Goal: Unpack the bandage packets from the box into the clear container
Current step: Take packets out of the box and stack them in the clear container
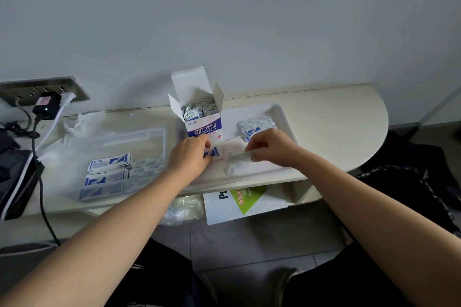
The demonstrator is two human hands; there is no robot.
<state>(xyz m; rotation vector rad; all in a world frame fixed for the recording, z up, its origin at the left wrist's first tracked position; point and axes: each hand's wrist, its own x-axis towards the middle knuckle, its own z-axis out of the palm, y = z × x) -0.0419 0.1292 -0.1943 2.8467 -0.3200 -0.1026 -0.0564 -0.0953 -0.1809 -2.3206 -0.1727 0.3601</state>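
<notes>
An open white and blue bandage box (204, 124) stands upright on a white tray (279, 112), with several packets showing inside. In front of it my left hand (190, 154) grips a small stack of blue and white bandage packets (214, 152). My right hand (270, 148) pinches a thin white packet strip (239, 157) just right of that stack. More loose packets (254, 127) lie on the tray behind my right hand. The clear container (149, 137) sits to the left on the shelf, holding several packet stacks (109, 174).
A wall socket (42, 90) with plugs and cables hangs at the far left above a dark device (17, 182). Crumpled clear plastic (79, 122) lies behind the container. A white and green booklet (244, 202) and plastic bag sit on the lower shelf. A dark bag (411, 182) is at right.
</notes>
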